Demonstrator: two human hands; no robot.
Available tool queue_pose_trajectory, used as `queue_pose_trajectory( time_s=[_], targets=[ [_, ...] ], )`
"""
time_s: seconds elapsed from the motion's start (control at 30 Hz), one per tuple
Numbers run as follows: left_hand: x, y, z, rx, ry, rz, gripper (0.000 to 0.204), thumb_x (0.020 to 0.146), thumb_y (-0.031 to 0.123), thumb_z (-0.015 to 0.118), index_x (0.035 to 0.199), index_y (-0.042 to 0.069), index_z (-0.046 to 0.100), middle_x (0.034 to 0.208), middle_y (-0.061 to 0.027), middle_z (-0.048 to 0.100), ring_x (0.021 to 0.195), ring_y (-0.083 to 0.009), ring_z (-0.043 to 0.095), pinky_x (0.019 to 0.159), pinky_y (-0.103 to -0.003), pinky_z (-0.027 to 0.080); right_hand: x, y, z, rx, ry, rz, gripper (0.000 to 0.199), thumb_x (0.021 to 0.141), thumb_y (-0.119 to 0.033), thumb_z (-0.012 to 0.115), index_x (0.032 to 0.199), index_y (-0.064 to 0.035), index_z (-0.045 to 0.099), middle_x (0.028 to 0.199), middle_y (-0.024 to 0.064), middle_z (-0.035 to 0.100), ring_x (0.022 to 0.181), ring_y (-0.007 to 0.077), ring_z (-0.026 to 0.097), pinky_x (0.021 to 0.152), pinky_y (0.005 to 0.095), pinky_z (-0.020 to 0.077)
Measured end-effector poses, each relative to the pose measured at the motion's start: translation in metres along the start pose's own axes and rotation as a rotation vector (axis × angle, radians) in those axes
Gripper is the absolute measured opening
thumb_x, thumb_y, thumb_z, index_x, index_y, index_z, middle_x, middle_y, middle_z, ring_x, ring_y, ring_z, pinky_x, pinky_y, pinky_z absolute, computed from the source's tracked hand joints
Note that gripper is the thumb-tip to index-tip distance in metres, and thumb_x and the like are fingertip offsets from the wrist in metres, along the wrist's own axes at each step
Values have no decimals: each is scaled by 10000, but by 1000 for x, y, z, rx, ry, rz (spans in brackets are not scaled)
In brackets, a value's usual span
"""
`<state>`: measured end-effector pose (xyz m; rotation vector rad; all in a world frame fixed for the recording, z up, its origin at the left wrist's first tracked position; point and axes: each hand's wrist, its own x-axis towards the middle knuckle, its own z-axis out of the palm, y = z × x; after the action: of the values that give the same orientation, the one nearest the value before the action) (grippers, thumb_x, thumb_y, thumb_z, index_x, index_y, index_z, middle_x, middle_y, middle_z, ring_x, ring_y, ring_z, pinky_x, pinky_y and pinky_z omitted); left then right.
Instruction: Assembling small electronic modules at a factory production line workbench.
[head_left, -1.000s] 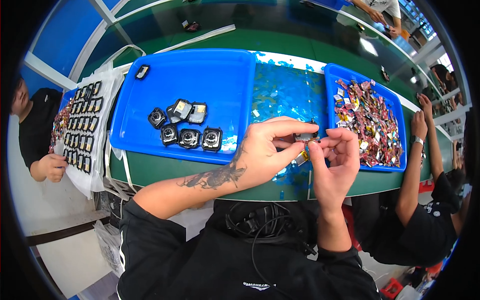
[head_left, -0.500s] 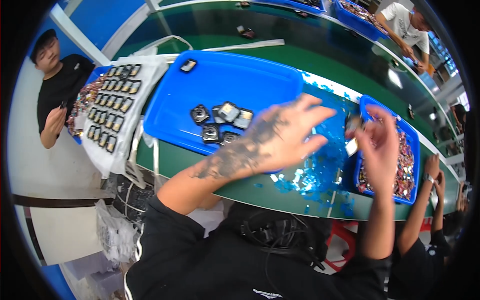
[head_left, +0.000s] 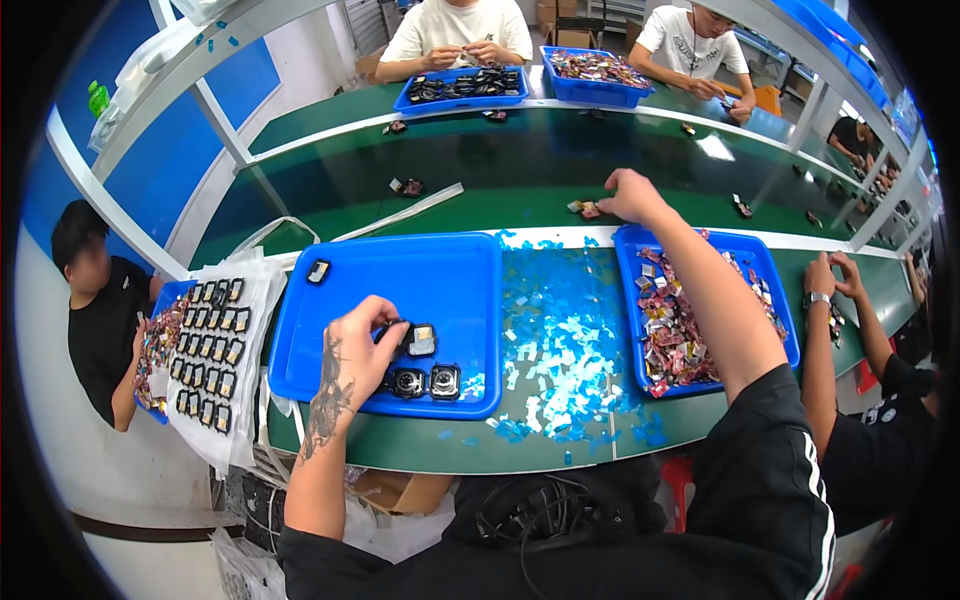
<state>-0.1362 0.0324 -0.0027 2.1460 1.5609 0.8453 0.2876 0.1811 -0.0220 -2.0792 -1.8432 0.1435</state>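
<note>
Black-framed module (head_left: pixel 423 341), head view: it lies in a blue tray (head_left: pixel 400 270), just to the right of the left hand (head_left: pixel 358 345). Half a second earlier, this hand is spread wide over the tray's right edge; now it is inside the tray, thumb and fingers bent against a dark part that they largely hide, and whether they grip it cannot be told. The right hand (head_left: pixel 632 197), previously a blur beside the scrap tray (head_left: pixel 629 300) with a pale piece near its fingertips, now reaches past that tray to the green surface beyond. Its fingers curl at the end of a loose part (head_left: pixel 583 209) with yellowish and pale faces; a grip cannot be confirmed.

Materials and shapes: the module has rounded corners and a pale rectangular plate. Nearer the wearer than the left hand, two glossy square cases (head_left: pixel 444 381) show round, lens-like centres. Beneath the right forearm, reddish, silvery and white scraps (head_left: pixel 665 340) form a crinkled heap. Between the hands, thin shiny blue film bits (head_left: pixel 560 370) litter the bench. Left of the left hand, a wrinkled white sheet (head_left: pixel 262 300) carries similar cases in rows.
</note>
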Motion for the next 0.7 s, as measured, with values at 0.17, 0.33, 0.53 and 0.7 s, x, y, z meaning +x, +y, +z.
queue_pose_trajectory(
  time_s=[0.17, 0.33, 0.53, 0.7],
  targets=[
    [23, 56, 13, -1070, -176, -237, 160, 879, 54, 636, 1026, -4, 609, 878, -97, 643, 787, -193, 671, 691, -262, 563, -45, -14, -59, 208, -27, -56, 200, 768, -150, 684, 919, -20, 680, 876, 145, 696, 846, 303, 675, 782, 384, 524],
    [40, 89, 61, -1543, -314, -489, 351, 887, 29, 606, 1215, 23, 482, 1051, -154, 625, 787, -178, 611, 725, -258, 515, -82, 29, -86, -35, -273, -202, 177, 742, -140, 699, 863, -11, 694, 735, 129, 673, 692, 235, 662, 666, 344, 515],
    [44, 80, 95, -1477, -334, -422, 387, 882, 12, 601, 1238, 19, 450, 1076, -169, 621, 762, -153, 580, 644, -249, 466, -116, 44, -83, -91, -244, -306, 149, 751, -123, 717, 851, -20, 676, 856, 142, 627, 866, 286, 614, 761, 367, 489],
    [32, 85, 84, -1531, -299, -472, 418, 904, 19, 567, 1294, 64, 424, 995, -139, 610, 841, -198, 626, 734, -303, 521, -142, 42, -98, 300, 146, -150, 75, 809, -58, 665, 844, -16, 614, 747, 57, 612, 682, 191, 603, 635, 309, 484]
  ],
)
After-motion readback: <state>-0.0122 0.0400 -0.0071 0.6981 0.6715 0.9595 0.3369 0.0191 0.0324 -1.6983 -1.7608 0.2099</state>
